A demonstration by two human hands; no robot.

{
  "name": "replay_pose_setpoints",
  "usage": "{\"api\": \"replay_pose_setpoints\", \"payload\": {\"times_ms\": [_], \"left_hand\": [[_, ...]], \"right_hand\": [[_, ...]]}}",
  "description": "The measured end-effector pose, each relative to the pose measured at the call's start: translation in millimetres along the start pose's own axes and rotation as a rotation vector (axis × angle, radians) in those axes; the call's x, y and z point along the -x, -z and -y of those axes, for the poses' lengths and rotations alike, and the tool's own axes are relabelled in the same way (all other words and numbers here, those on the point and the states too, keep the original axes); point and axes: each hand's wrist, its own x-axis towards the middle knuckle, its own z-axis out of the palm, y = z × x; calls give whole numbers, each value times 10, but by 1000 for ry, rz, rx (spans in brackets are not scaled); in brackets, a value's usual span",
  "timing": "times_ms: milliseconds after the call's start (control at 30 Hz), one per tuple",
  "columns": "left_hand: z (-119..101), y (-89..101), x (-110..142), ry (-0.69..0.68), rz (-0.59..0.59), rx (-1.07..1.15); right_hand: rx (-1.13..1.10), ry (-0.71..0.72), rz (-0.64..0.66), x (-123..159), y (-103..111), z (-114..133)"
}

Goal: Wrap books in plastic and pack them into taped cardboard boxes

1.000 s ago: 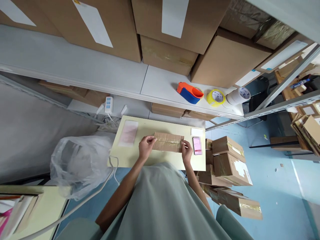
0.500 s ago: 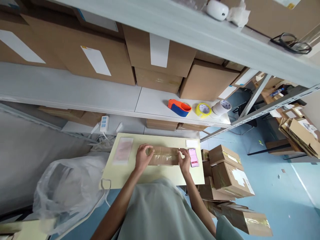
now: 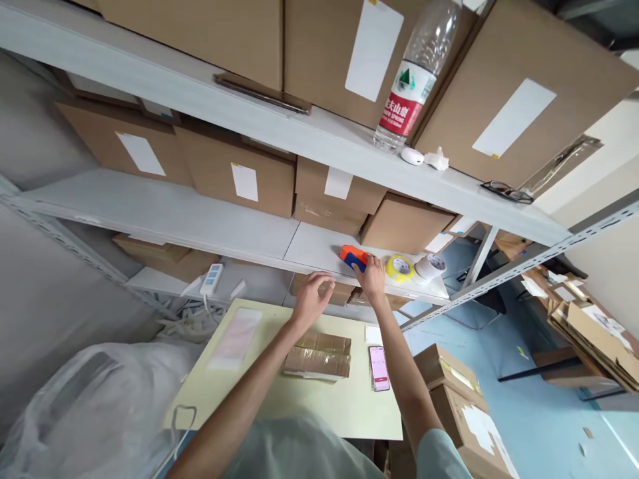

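Observation:
My right hand (image 3: 373, 274) reaches to the middle shelf and has its fingers closed round an orange and blue tape dispenser (image 3: 353, 257). Loosely curved in front of that shelf's edge, my left hand (image 3: 313, 296) holds nothing, its fingers apart. A small taped cardboard box (image 3: 319, 356) lies on the pale yellow table (image 3: 279, 406) below, touched by neither hand. Beside the dispenser on the shelf are a yellow tape roll (image 3: 400, 268) and a white tape roll (image 3: 430, 267).
A phone (image 3: 379, 368) and a pinkish sheet (image 3: 235, 338) lie on the table. Large cartons (image 3: 407, 223) line the shelves, with a water bottle (image 3: 417, 80) above. A plastic bag (image 3: 100, 406) is at left; stacked boxes (image 3: 456, 406) stand at right.
Both hands have left the small box and moved up toward the shelf. My right hand has taken hold of the tape dispenser. The view has tilted upward.

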Motion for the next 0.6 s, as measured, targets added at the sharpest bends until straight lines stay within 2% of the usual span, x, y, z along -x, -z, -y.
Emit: {"api": "replay_pose_setpoints", "payload": {"times_ms": [133, 300, 367, 467, 600], "left_hand": [[-26, 136, 69, 32, -14, 18], [19, 340, 347, 121, -27, 38], [64, 442, 487, 158, -42, 46], [143, 618, 690, 235, -79, 59], [154, 832, 895, 336, -138, 79]], "right_hand": [[193, -69, 185, -174, -119, 125], [227, -101, 204, -135, -184, 216], [172, -67, 170, 8, -207, 239], [100, 38, 152, 395, -202, 312], [-21, 299, 150, 1052, -90, 508]]}}
